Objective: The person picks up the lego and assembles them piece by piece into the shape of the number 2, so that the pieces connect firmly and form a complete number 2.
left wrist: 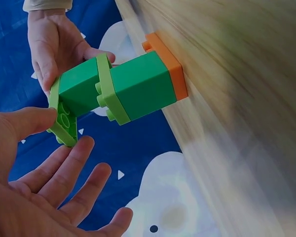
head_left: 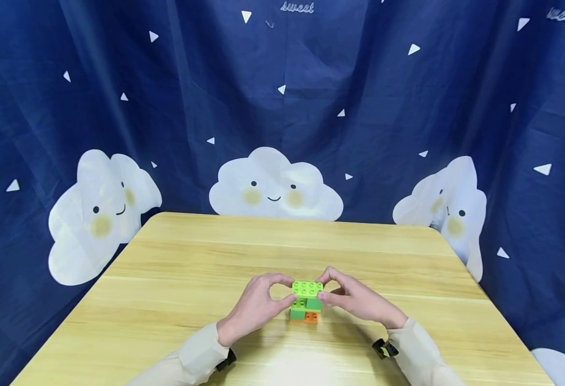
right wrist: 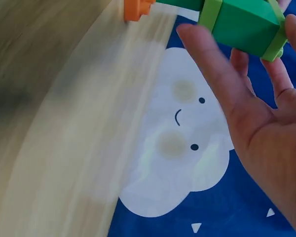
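Note:
A stepped tower of toy building bricks stands on the wooden table. Its base is an orange plate, under a dark green block. Above these come a lime plate, a second dark green block and, on top, another lime plate with studs. My left hand pinches the left end of the top plate between thumb and fingers, its other fingers spread. At the right end of that plate, my right hand pinches it, one finger extended beside the lower bricks in the right wrist view.
The pale wooden table extends around the tower, its far edge near a dark blue curtain printed with smiling clouds and white triangles. Dark wrist devices sit at both cream sleeves.

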### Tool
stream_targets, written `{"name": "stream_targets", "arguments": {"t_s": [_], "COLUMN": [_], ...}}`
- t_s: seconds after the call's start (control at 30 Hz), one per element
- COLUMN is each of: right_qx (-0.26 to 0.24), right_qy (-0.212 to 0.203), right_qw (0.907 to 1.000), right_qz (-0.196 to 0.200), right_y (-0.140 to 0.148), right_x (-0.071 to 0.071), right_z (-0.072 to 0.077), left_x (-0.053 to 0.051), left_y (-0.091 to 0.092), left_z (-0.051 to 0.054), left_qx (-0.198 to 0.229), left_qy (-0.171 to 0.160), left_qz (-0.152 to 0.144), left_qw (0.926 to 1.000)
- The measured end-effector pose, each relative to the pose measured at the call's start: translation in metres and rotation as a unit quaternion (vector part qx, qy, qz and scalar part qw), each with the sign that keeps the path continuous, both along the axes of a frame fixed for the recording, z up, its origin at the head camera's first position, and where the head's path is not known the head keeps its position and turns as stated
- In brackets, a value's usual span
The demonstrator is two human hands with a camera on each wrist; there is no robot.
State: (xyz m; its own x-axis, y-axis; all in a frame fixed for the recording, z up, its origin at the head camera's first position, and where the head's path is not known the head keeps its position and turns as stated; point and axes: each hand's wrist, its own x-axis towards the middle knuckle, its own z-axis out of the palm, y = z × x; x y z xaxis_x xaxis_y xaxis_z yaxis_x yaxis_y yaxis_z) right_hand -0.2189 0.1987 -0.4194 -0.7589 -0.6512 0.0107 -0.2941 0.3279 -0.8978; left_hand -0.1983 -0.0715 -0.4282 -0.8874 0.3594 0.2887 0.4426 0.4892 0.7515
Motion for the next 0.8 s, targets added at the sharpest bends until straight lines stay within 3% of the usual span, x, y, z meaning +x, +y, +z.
{"name": "stream_targets", "arguments": {"t_s": [0.27, 0.57, 0.8], "right_qx": [0.030, 0.030, 0.038], "right_qy": [0.078, 0.114, 0.140], "right_qw": [0.9958, 0.9922, 0.9889], "right_qz": [-0.037, -0.042, -0.031], "right_y": [-0.001, 0.006, 0.003], "right_x": [0.002, 0.001, 0.002], "right_z": [0.003, 0.011, 0.012], "left_x": [0.001, 0.002, 0.003], "left_y": [0.000, 0.000, -0.001], "left_z": [0.000, 0.000, 0.002], "left_qx": [-0.005, -0.018, -0.014], "left_qy": [0.005, 0.005, 0.006], "left_qz": [0.001, 0.011, 0.000], "left_qw": [1.0000, 0.9998, 0.9999]}}
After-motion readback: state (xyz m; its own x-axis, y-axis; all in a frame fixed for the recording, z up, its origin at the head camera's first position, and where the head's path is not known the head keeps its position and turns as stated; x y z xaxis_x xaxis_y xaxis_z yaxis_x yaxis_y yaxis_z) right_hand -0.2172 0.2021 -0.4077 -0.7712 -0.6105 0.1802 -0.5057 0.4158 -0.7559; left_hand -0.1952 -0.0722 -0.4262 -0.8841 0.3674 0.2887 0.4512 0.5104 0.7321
